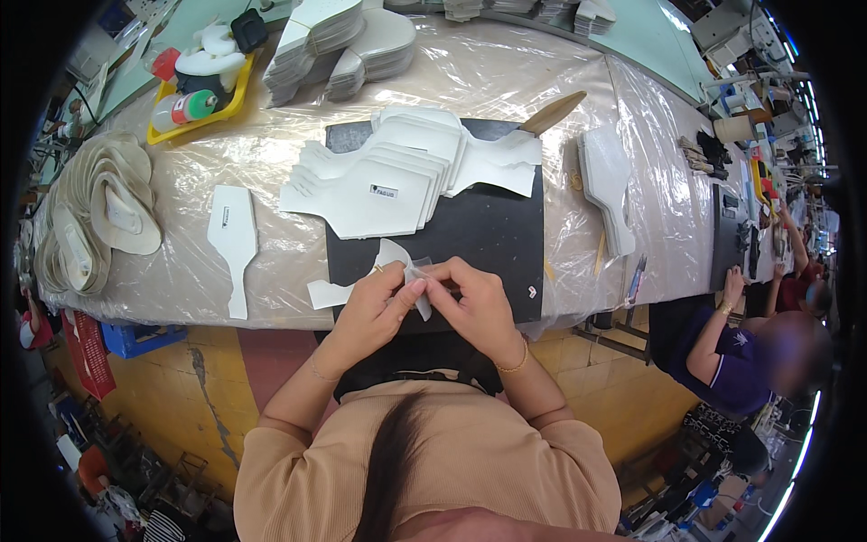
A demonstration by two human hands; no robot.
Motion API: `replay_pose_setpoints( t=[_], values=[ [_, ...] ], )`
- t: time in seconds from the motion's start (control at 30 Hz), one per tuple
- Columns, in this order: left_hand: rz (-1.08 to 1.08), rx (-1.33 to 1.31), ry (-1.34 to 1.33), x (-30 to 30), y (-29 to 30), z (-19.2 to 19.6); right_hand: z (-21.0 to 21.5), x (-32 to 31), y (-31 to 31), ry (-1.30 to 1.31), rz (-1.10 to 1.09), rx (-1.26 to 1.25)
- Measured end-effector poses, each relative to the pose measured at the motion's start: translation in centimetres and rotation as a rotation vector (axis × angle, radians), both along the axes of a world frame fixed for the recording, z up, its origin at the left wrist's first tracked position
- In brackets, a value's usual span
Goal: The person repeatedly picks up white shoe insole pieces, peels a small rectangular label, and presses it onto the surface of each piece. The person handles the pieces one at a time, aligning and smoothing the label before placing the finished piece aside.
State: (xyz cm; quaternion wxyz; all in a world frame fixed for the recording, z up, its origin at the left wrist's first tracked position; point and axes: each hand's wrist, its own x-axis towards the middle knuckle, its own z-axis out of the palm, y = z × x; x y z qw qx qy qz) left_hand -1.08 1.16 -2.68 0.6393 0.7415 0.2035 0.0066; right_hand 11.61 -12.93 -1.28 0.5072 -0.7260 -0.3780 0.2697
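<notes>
Near the front edge of the black mat (506, 244), my left hand (377, 298) is closed in a pinch on a white cut-out piece (390, 254). My right hand (474, 305) meets it fingertip to fingertip, pinching a thin translucent film (421, 263) at the same piece. Part of the piece is hidden behind my fingers. Just beyond, a fanned stack of white cut-out pieces (370, 215) lies on the mat, its top one bearing a small dark label. One similar labelled piece (233, 230) lies alone to the left.
Another white stack (605, 176) lies right of the mat, and a wooden-handled tool (555, 112) at its far corner. Left are beige oval pieces (135, 203) and a yellow tray (237, 98) with bottles. Tall white stacks (312, 45) stand behind. A co-worker (722, 352) sits at right.
</notes>
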Motion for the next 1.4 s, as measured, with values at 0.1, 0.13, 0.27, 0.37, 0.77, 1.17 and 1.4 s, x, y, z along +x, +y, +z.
replay_pose_setpoints(
  t=[0.1, 0.13, 0.27, 0.37, 0.77, 1.17, 1.4],
  values=[
    [0.036, -0.091, -0.045, -0.1, -0.2, -0.2, -0.9, 0.2, -0.3, 0.223, -0.040, -0.023],
    [0.056, -0.122, -0.058, -0.1, -0.3, -0.4, -1.3, 0.2, -0.5, 0.302, -0.055, -0.012],
    [0.098, -0.182, -0.039, -0.2, -0.2, -1.5, -3.4, 0.1, -0.7, 0.422, -0.127, 0.045],
    [0.140, -0.211, -0.050, -0.2, -0.4, -2.0, -4.7, 0.4, -0.8, 0.492, -0.162, 0.055],
    [0.091, -0.029, -0.099, 0.8, -0.8, -1.9, -2.7, 1.2, -0.6, 0.276, -0.027, -0.201],
    [0.074, -0.021, -0.114, 0.4, -0.6, -2.7, -3.3, 1.1, -0.2, -0.071, -0.100, -0.165],
    [0.180, -0.172, -0.116, -1.1, -0.1, -4.3, -3.7, 1.4, -0.2, 0.016, -0.143, -0.188]
  ],
)
